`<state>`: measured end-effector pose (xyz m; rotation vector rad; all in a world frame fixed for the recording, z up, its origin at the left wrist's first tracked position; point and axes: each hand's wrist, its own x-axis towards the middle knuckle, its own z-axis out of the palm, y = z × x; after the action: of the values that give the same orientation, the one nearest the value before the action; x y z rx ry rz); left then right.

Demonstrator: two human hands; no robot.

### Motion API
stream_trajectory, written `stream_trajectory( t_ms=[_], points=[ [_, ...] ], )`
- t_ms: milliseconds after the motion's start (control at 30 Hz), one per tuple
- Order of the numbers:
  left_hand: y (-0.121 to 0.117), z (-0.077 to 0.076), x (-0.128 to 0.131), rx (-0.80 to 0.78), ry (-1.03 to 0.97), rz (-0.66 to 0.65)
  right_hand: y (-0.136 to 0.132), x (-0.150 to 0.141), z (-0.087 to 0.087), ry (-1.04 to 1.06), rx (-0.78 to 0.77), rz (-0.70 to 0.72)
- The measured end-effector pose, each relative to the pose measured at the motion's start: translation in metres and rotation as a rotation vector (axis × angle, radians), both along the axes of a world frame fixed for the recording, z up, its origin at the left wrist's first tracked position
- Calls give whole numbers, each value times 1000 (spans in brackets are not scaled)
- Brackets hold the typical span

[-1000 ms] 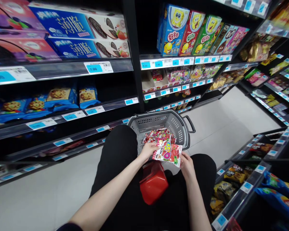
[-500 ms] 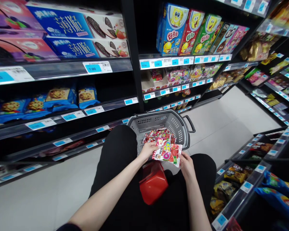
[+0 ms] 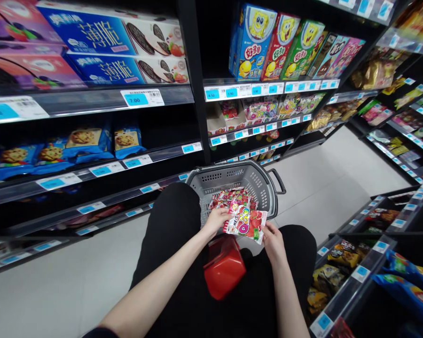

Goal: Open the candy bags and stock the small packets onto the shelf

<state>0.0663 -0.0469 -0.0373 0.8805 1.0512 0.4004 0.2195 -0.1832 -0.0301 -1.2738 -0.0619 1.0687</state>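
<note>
Between my two hands is a red and white candy packet [image 3: 247,222], lying tilted with its printed front up. My left hand [image 3: 216,221] is closed on its left edge. The fingers of my right hand [image 3: 272,238] pinch its right edge. Just beyond and below it stands a grey shopping basket [image 3: 204,177] with slotted walls. Inside lie several similar red packets [image 3: 229,196], partly covered by the one I hold. A glossy red object [image 3: 225,270], its kind unclear, sits between my knees under the packet.
Shelves with price tags rise ahead, holding cookie boxes [image 3: 91,33], cartoon snack boxes [image 3: 255,42] and small candy packets [image 3: 255,111]. Blue cookie bags [image 3: 86,138] lie lower left. A low rack of snack bags [image 3: 347,253] stands close on my right. Tiled floor [image 3: 333,159] runs beyond the basket.
Almost nothing differs. Both hands keep the packet in the same place above the basket's near rim, and its surface has shifted only slightly.
</note>
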Motion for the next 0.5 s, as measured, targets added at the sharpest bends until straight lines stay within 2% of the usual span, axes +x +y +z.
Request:
stream_trajectory(
  t_ms=[200,300,400,500],
  points=[
    [-1,2,2,-29,-124,43,0,-3,0,-91,-30,50],
    [1,2,2,24,-137,75,-1,-1,-3,-199,-29,75],
    [2,3,2,85,-121,102,-2,2,-8,-335,-22,39],
    [1,5,3,14,-169,117,-3,3,-11,-371,-6,2]
  ],
)
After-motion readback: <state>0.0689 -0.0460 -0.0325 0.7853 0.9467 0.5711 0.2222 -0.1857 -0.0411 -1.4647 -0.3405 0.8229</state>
